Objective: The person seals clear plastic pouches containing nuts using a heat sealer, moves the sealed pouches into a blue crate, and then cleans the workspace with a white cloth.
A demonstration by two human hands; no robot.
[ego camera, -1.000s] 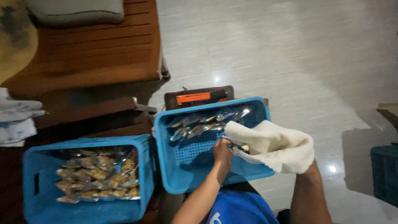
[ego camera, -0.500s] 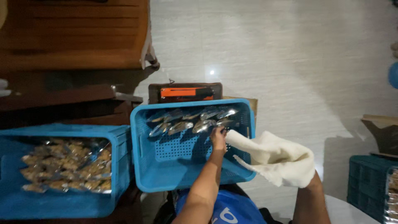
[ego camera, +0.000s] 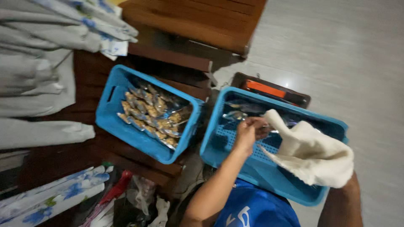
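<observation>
A blue plastic crate (ego camera: 219, 145) rests on my lap with metal spoons (ego camera: 242, 112) lying at its far end. My left hand (ego camera: 249, 131) reaches into this crate, its fingers pinched on a spoon next to the cloth. A cream-coloured cloth (ego camera: 313, 153) drapes over the crate's right side and covers my right hand (ego camera: 336, 168), which holds it from underneath; the hand itself is hidden. A second blue crate (ego camera: 110, 110) to the left holds several spoons with golden handles (ego camera: 153, 113).
The left crate sits on a dark wooden bench (ego camera: 139, 164). Folded grey and floral fabrics (ego camera: 38, 71) lie at the left. A dark box with an orange strip (ego camera: 269, 89) stands on the pale tiled floor (ego camera: 349, 54) beyond the lap crate.
The view has swung left and tilted, bringing the fabrics in. My left hand stays in the lap crate beside the cloth, fingers now pinched on a spoon.
</observation>
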